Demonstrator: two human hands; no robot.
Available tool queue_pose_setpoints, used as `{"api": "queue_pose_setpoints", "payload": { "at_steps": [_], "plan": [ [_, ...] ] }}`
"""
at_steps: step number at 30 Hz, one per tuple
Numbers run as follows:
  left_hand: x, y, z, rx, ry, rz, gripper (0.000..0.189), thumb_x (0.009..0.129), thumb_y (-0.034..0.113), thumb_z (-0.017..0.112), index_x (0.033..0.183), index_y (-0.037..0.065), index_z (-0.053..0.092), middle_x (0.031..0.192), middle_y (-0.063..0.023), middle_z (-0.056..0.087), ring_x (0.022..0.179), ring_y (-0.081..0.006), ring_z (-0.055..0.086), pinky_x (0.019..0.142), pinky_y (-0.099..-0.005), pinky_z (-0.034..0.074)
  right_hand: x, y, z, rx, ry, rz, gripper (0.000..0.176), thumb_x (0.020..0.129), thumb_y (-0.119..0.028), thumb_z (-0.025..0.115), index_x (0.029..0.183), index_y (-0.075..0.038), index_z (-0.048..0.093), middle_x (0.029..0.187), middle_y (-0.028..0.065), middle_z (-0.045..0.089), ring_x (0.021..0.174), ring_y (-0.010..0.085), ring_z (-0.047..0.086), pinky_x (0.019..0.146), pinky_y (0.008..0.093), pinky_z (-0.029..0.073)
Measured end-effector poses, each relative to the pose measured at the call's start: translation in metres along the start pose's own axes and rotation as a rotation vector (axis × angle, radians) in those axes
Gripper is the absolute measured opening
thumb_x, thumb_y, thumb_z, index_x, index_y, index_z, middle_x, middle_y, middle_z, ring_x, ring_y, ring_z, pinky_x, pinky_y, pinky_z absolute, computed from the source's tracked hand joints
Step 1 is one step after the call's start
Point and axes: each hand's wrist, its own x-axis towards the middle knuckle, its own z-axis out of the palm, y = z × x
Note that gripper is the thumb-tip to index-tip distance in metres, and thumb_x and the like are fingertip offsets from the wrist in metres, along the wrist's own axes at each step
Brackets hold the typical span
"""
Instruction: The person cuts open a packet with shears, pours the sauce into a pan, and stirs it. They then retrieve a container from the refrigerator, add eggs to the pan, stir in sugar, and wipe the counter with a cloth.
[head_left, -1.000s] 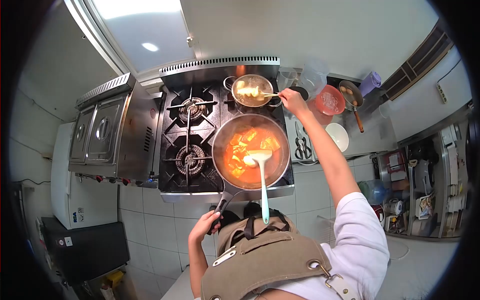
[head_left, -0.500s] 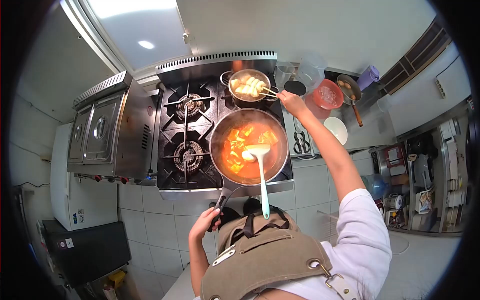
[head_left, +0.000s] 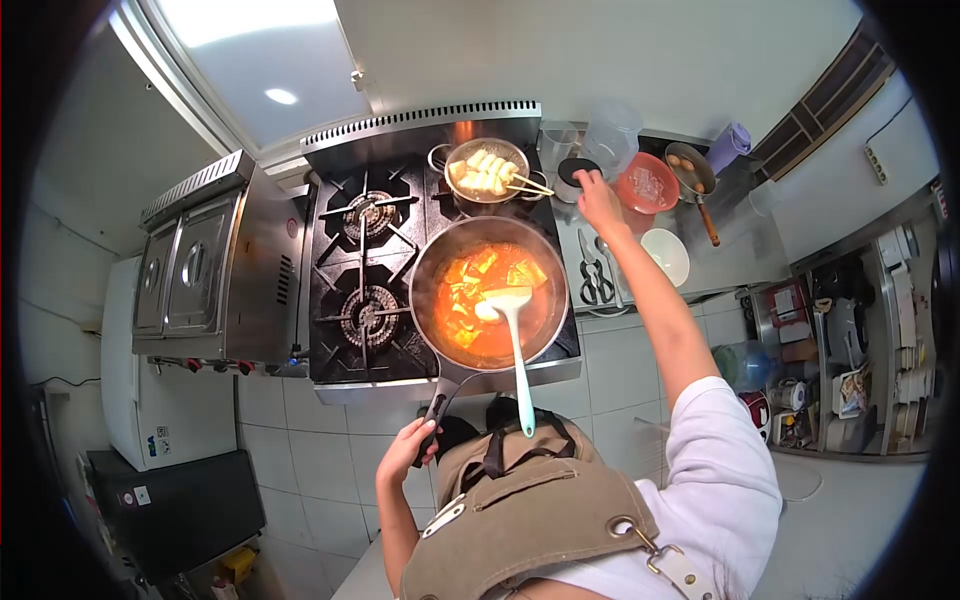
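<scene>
My left hand [head_left: 408, 446] is closed round the black handle of a wide frying pan [head_left: 420, 300]. Red sauce with chunks of food [head_left: 470, 275] fills the pan. A pale green spatula [head_left: 521, 375] rests in it, its handle reaching over the near rim. Behind stands a small pot [head_left: 448, 200] holding pale skewered food [head_left: 485, 172]; its wooden skewers [head_left: 530, 185] stick out to the right, with no hand on them. My right hand [head_left: 600, 200] has its fingers curled at the black lid of a jar [head_left: 572, 178]; the fingertips are partly hidden.
Two bare burners [head_left: 368, 315] lie left of the pan. On the right counter are scissors [head_left: 597, 288], a white bowl [head_left: 666, 256], a red bowl [head_left: 647, 182], clear containers [head_left: 612, 130], a small pan with eggs [head_left: 705, 205] and a purple jug [head_left: 730, 145].
My right hand has let go of the skewers and moved right to the black-lidded jar. The skewers stay leaning in the pot. My left hand keeps its grip on the pan handle.
</scene>
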Motion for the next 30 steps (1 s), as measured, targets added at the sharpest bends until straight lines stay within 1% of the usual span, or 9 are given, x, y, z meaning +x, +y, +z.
{"api": "queue_pose_setpoints", "payload": {
  "at_steps": [6, 8, 9, 10, 12, 14, 20, 25, 30],
  "plan": [
    [0.001, 0.002, 0.001, -0.01, 0.04, -0.037, 0.024, 0.092, 0.027, 0.049, 0.092, 0.004, 0.052, 0.06, -0.0007, 0.047, 0.049, -0.0085, 0.044, 0.043, -0.0218, 0.036, 0.019, 0.069, 0.041, -0.038, -0.123, 0.361, 0.044, 0.074, -0.016, 0.066, 0.112, -0.003, 0.048, 0.1, 0.0216, 0.057, 0.093, 0.0324, 0.059, 0.078, 0.0379, 0.048],
    [0.004, -0.001, -0.001, -0.01, 0.038, -0.028, 0.023, 0.092, 0.027, 0.051, 0.093, 0.004, 0.053, 0.064, -0.002, 0.051, 0.051, -0.0092, 0.047, 0.047, -0.0217, 0.039, 0.034, 0.084, 0.055, 0.248, -0.549, 0.865, 0.049, 0.08, -0.025, 0.063, 0.12, -0.002, 0.047, 0.103, 0.0218, 0.059, 0.094, 0.029, 0.059, 0.077, 0.038, 0.049],
    [0.004, -0.004, -0.001, 0.021, 0.077, 0.01, 0.023, 0.092, 0.027, 0.051, 0.093, 0.004, 0.053, 0.066, -0.0025, 0.053, 0.052, -0.0092, 0.048, 0.05, -0.0224, 0.041, 0.029, 0.115, 0.095, 0.572, -0.5, 1.02, 0.059, 0.085, -0.034, 0.058, 0.131, -0.003, 0.039, 0.121, 0.0186, 0.051, 0.1, 0.0267, 0.057, 0.076, 0.0399, 0.05],
    [0.004, -0.005, -0.002, 0.051, 0.116, 0.048, 0.022, 0.092, 0.027, 0.051, 0.094, 0.005, 0.053, 0.068, -0.003, 0.054, 0.054, -0.0093, 0.049, 0.053, -0.0231, 0.042, 0.028, 0.113, 0.098, 0.577, -0.497, 1.015, 0.059, 0.085, -0.034, 0.058, 0.131, -0.003, 0.039, 0.121, 0.0186, 0.051, 0.1, 0.0267, 0.057, 0.076, 0.0399, 0.05],
    [0.004, -0.006, -0.005, 0.051, 0.159, 0.03, 0.021, 0.091, 0.026, 0.052, 0.097, 0.006, 0.054, 0.078, -0.0031, 0.059, 0.062, -0.0086, 0.052, 0.062, -0.023, 0.043, 0.014, 0.096, 0.103, 0.982, -0.239, 1.204, 0.06, 0.086, -0.039, 0.054, 0.131, -0.003, 0.038, 0.122, 0.013, 0.049, 0.099, 0.0254, 0.057, 0.076, 0.0427, 0.049],
    [0.003, -0.015, -0.02, 0.032, 0.296, 0.118, 0.021, 0.093, 0.025, 0.049, 0.103, 0.008, 0.054, 0.091, -0.0017, 0.061, 0.074, -0.0068, 0.053, 0.071, -0.0214, 0.043, 0.007, 0.107, 0.116, 1.212, -0.245, 1.172, 0.059, 0.089, -0.043, 0.05, 0.131, -0.005, 0.034, 0.131, 0.0092, 0.038, 0.108, 0.0262, 0.051, 0.08, 0.0409, 0.046],
    [-0.018, 0.001, -0.031, -0.134, 0.5, 0.255, 0.018, 0.093, 0.021, 0.047, 0.102, 0.007, 0.054, 0.09, -0.0034, 0.059, 0.074, -0.0061, 0.054, 0.071, -0.0206, 0.044, -0.003, 0.096, 0.134, 1.299, -0.19, 1.125, 0.041, 0.092, -0.043, 0.046, 0.109, -0.006, 0.048, 0.104, 0.0062, 0.049, 0.091, 0.0202, 0.05, 0.075, 0.0355, 0.045],
    [-0.029, 0.027, -0.027, -0.143, 0.533, 0.4, 0.018, 0.094, 0.022, 0.047, 0.101, 0.007, 0.054, 0.089, -0.003, 0.058, 0.075, -0.0068, 0.055, 0.072, -0.0216, 0.044, -0.01, 0.095, 0.144, 1.348, -0.039, 0.99, 0.029, 0.095, -0.035, 0.045, 0.09, -0.007, 0.053, 0.077, 0.0017, 0.052, 0.066, 0.0132, 0.049, 0.065, 0.0269, 0.043],
    [-0.022, 0.059, -0.011, -0.085, 0.485, 0.507, 0.016, 0.093, 0.02, 0.048, 0.099, 0.007, 0.055, 0.088, -0.0019, 0.058, 0.076, -0.0068, 0.054, 0.074, -0.0222, 0.044, -0.039, 0.09, 0.13, 1.387, 0.089, 0.908, 0.023, 0.096, -0.026, 0.044, 0.087, -0.007, 0.054, 0.078, 0.0019, 0.052, 0.065, 0.0114, 0.049, 0.064, 0.0252, 0.043]
  ]
}}
